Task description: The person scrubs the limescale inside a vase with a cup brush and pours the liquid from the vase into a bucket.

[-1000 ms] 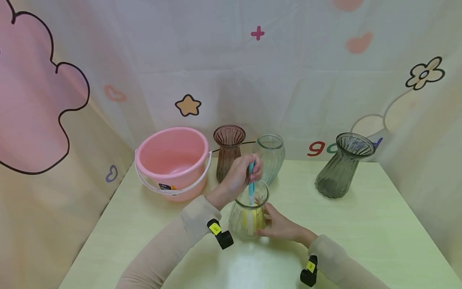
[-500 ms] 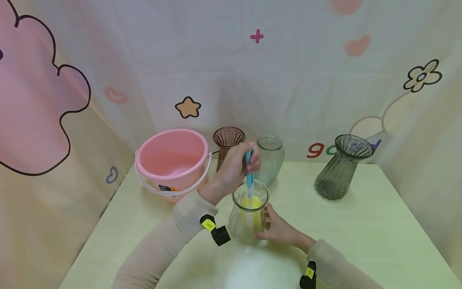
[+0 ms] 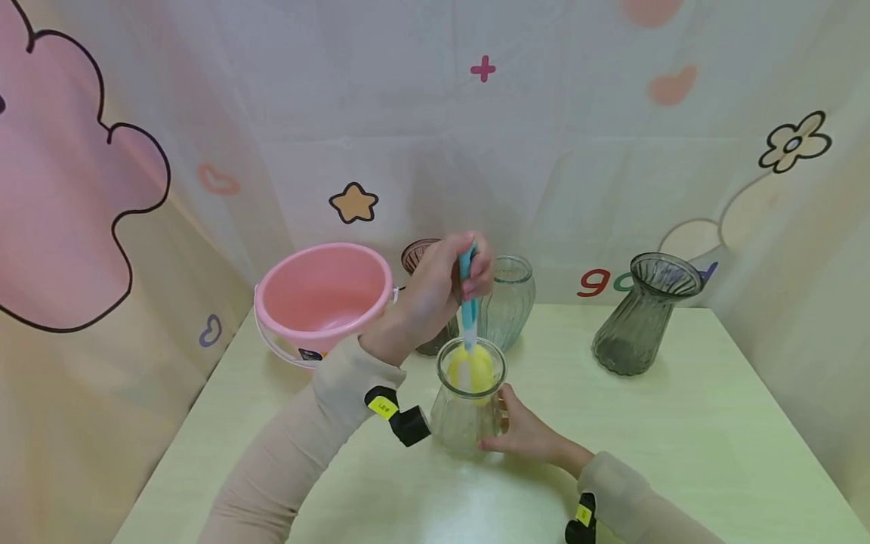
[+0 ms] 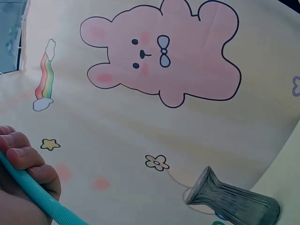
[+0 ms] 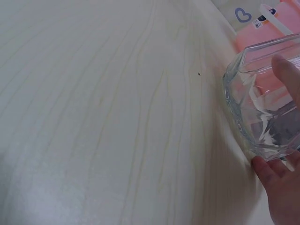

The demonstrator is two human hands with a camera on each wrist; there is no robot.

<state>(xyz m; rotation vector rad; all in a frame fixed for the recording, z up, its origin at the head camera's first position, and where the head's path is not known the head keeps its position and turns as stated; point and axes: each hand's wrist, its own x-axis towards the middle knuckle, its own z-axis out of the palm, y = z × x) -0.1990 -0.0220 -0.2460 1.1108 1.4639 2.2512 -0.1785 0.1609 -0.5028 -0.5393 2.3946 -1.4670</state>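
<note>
My left hand [image 3: 435, 291] grips the turquoise handle of a sponge bottle brush [image 3: 469, 313] from above. Its yellow sponge head [image 3: 479, 369] sits inside the mouth of a clear ribbed glass vase [image 3: 458, 427], seen through the rim. The same handle [image 4: 35, 190] runs through the curled fingers in the left wrist view. On the vase's right side, my right hand [image 3: 530, 431] grips it low down, thumb on the near side. In the right wrist view, fingers and thumb lie around the faceted base of the clear vase [image 5: 251, 105].
A pink bucket [image 3: 326, 298] with a white handle stands at the back left. Behind my left hand is a partly hidden brownish vase [image 3: 414, 253], with a pale green glass vase [image 3: 510, 302] beside it. A dark grey vase [image 3: 635, 325] stands farther right, before a printed curtain.
My left hand has risen with the brush, bringing the yellow sponge from low in the vase up to its mouth. The right hand keeps its hold on the vase.
</note>
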